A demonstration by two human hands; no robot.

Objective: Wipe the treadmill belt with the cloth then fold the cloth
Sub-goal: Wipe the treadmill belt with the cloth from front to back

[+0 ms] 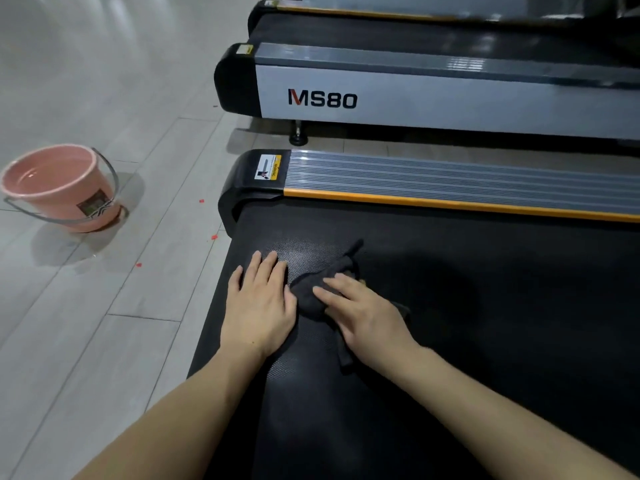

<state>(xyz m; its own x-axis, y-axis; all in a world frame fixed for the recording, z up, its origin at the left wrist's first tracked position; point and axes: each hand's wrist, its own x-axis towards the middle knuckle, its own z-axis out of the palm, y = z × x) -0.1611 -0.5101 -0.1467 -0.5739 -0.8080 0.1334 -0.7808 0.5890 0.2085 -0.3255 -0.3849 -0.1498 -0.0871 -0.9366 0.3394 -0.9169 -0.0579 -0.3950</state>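
A dark cloth (317,289) is bunched on the black treadmill belt (485,306) near its rear end. The right hand (360,315) is laid on the cloth with fingers straight. The left hand (259,303) is pressed flat on the belt just beside the cloth. A pink bucket (60,187) holding water is seen on the grey floor (104,323), well apart. A second treadmill (415,98), marked MS80, is parked beyond.

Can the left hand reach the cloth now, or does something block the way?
Probably yes. The left hand lies flat on the belt right beside the cloth, with nothing between them. The right hand rests on the cloth but leaves its near edge free.
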